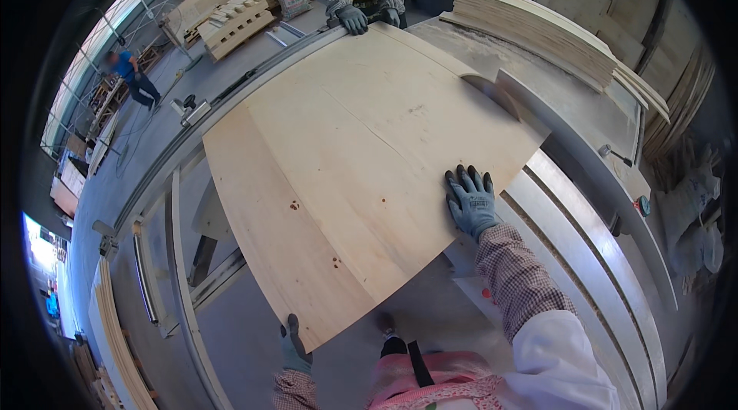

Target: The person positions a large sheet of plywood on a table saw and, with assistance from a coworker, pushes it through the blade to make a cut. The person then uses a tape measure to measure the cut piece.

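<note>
A large pale plywood panel with small brown knots lies across a panel saw's table. At its near left corner my left hand, in a grey-blue glove with dark fingertips, grips the edge; the fingers are partly hidden by the panel. My right hand, gloved alike, rests flat with spread fingers on the panel near its right edge. A round, blade-like disc stands at the panel's right side, beside a long metal fence.
Opposite me a person's gloved hand rests at the panel's far edge. A stack of boards lies on the table at the far right. Slotted metal table strips lie at right, a rail frame at left. Another person stands far left.
</note>
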The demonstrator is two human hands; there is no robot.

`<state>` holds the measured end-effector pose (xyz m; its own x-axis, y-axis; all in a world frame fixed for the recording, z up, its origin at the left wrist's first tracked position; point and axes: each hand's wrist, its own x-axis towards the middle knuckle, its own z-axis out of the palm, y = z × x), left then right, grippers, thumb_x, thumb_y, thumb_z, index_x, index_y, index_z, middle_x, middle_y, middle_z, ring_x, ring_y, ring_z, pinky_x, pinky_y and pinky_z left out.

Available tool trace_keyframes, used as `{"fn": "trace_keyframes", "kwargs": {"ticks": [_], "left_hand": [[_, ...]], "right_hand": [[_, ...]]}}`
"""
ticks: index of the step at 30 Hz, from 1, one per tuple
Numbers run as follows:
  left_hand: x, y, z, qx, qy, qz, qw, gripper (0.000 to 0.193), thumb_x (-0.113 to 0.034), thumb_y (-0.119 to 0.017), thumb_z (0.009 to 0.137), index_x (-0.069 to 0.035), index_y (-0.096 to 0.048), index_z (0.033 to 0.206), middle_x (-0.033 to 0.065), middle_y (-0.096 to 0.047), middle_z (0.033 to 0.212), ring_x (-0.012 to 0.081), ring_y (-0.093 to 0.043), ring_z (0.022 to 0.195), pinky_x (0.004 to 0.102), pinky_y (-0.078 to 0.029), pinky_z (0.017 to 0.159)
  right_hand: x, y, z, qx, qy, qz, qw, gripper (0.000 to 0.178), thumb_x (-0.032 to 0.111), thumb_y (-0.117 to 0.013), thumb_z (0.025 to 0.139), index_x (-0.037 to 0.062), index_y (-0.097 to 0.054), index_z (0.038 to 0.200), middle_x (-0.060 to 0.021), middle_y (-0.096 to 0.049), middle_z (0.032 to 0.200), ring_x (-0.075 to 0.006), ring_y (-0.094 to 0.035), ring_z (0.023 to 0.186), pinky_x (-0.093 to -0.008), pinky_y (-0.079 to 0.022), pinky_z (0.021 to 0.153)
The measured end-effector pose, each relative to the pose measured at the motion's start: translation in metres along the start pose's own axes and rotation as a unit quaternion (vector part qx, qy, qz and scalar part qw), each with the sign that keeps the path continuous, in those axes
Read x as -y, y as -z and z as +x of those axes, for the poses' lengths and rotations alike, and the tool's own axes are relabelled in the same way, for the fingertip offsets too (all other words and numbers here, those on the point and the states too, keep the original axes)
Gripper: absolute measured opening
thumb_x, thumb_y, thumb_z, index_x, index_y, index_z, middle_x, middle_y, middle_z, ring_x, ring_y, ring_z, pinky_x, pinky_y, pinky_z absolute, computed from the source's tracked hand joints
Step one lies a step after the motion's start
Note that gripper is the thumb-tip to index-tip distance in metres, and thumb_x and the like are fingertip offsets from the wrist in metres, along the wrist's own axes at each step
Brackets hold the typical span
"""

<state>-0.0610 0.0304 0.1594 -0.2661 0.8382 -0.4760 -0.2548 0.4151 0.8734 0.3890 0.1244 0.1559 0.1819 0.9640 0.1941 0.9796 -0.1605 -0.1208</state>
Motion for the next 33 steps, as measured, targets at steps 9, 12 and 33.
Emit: {"fn": "trace_keyframes", "kwargs": {"ticks": [9,12,33], "left_hand": [[-0.043,-0.006,0.037,0.023,0.010,0.013,1.000,0.055,-0.033,-0.057,0.087,-0.001,-0.037,0.127,0.0142,-0.050,0.117,0.0283,-0.056,0.100,0.0392,-0.052,0.079],[-0.048,0.000,0.044,-0.007,0.034,0.019,0.999,0.049,-0.029,-0.061,0.085,0.000,-0.043,0.121,0.0124,-0.054,0.110,0.0265,-0.056,0.097,0.0386,-0.052,0.076],[-0.068,-0.010,0.026,-0.005,-0.007,-0.012,1.000,0.048,-0.029,-0.060,0.085,0.002,-0.046,0.118,0.0133,-0.057,0.104,0.0260,-0.060,0.088,0.0372,-0.053,0.073]], "right_hand": [[0.016,-0.013,0.043,0.036,-0.019,-0.017,0.999,0.055,0.039,-0.037,0.088,0.0207,-0.028,0.139,-0.0078,-0.025,0.145,-0.0270,-0.019,0.135,-0.0490,-0.006,0.110],[0.018,-0.008,0.047,0.082,-0.034,-0.020,0.996,0.059,0.043,-0.031,0.091,0.0163,-0.020,0.142,-0.0077,-0.019,0.147,-0.0256,-0.014,0.137,-0.0470,-0.002,0.110],[0.021,0.009,0.055,0.046,-0.052,-0.022,0.997,0.050,0.040,-0.035,0.091,0.0195,-0.033,0.137,-0.0034,-0.027,0.145,-0.0224,-0.021,0.135,-0.0433,-0.010,0.110]]}}
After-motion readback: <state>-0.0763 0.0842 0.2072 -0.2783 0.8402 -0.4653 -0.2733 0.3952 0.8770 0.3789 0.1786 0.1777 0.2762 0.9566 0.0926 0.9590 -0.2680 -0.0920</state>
